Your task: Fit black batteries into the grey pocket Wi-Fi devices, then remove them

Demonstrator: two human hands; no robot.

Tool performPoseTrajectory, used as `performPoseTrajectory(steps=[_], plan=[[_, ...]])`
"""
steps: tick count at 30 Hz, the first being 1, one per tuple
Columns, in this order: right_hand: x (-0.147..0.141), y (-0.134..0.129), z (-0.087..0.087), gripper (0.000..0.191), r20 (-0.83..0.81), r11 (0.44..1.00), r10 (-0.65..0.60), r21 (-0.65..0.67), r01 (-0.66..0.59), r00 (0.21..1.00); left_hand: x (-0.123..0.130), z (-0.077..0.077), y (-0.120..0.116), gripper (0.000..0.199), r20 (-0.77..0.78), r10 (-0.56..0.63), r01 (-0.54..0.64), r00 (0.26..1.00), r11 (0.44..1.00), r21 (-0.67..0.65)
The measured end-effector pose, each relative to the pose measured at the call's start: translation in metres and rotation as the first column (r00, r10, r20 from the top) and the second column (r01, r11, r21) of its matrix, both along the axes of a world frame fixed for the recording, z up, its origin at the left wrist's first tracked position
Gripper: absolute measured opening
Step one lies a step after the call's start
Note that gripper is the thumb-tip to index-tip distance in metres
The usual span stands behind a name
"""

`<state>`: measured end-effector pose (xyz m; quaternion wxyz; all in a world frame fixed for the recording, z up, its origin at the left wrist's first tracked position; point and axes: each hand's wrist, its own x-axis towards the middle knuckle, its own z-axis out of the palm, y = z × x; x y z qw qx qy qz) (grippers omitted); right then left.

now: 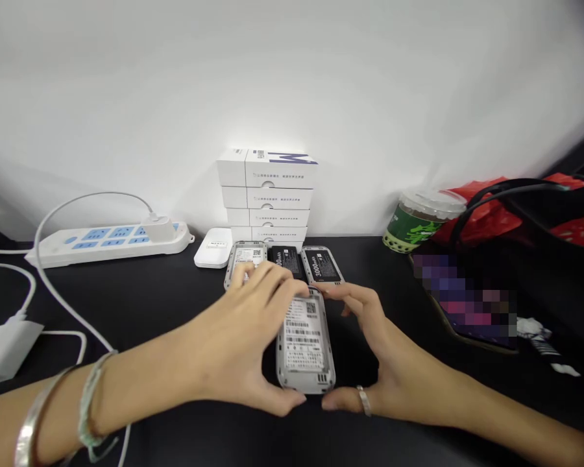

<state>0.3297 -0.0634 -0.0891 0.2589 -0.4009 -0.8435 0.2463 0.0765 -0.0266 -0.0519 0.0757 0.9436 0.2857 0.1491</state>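
**Casing (305, 340): position and hold**

Casing was found directly in front of the wearer, open face up, its printed label exposed and no battery visible inside. Its long axis ran away from the wearer, towards the stack of boxes (272, 198).

The left hand (246, 334) was the nearer: its fingers lapped over the far left corner and its thumb met the near edge. The casing lay just to the right of that palm. The right hand (392, 360) set a fingertip at the far right corner and its thumb at the near edge, its palm apart from the long side. The grip of both hands was judged closed on the casing, end to end. Whether the underside touched the black surface (175, 434) could not be told.

Just beyond, a dark battery (287, 258) lay between a second casing (230, 266) and a battery-filled third casing (327, 267).
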Motion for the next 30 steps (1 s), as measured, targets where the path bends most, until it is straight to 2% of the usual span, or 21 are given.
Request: performPoseTrajectory(steps=[3,6,8,10,11,15,18,22,24,30], plan=[[0.006,-0.004,-0.012,0.107,0.050,1.000,-0.012,0.022,0.011,0.999,0.011,-0.006,-0.007,0.089,-0.046,-0.011,0.011,0.999,1.000,-0.002],[0.014,-0.006,-0.014,0.109,0.137,1.000,0.003,0.012,-0.005,0.991,0.011,0.000,0.007,0.093,-0.032,-0.044,0.041,0.999,0.994,-0.098],[0.017,-0.006,-0.012,0.108,0.172,1.000,0.023,-0.001,-0.023,0.985,0.010,0.009,0.027,0.074,-0.042,0.002,-0.007,0.999,0.991,-0.131],[0.017,-0.005,-0.009,0.107,0.192,0.999,0.040,-0.014,-0.038,0.981,0.010,0.016,0.048,0.052,-0.145,0.087,-0.102,0.986,0.990,-0.099],[0.017,-0.005,-0.008,0.109,0.194,0.999,0.046,-0.026,-0.042,0.980,0.011,0.018,0.058,0.050,-0.196,0.115,-0.134,0.974,0.987,-0.085],[0.013,-0.004,-0.006,0.115,0.174,0.990,0.017,-0.140,0.008,0.985,0.019,0.017,0.082,0.069,-0.283,0.139,-0.168,0.949,0.983,-0.078],[0.013,-0.004,-0.006,0.111,0.159,0.981,0.013,-0.193,0.018,0.987,0.024,0.017,0.085,0.064,-0.314,0.148,-0.178,0.938,0.982,-0.069],[0.013,-0.004,-0.007,0.112,0.133,0.983,0.029,-0.185,-0.004,0.991,0.027,0.019,0.082,0.045,-0.324,0.129,-0.153,0.937,0.987,-0.050],[0.014,-0.005,-0.008,0.113,0.126,0.984,0.026,-0.178,-0.003,0.992,0.026,0.020,0.080,0.042,-0.316,0.110,-0.133,0.942,0.990,-0.053],[0.014,-0.006,-0.009,0.111,0.140,0.982,0.018,-0.187,0.008,0.990,0.026,0.017,0.083,0.059,-0.260,0.071,-0.102,0.963,0.989,-0.111]])
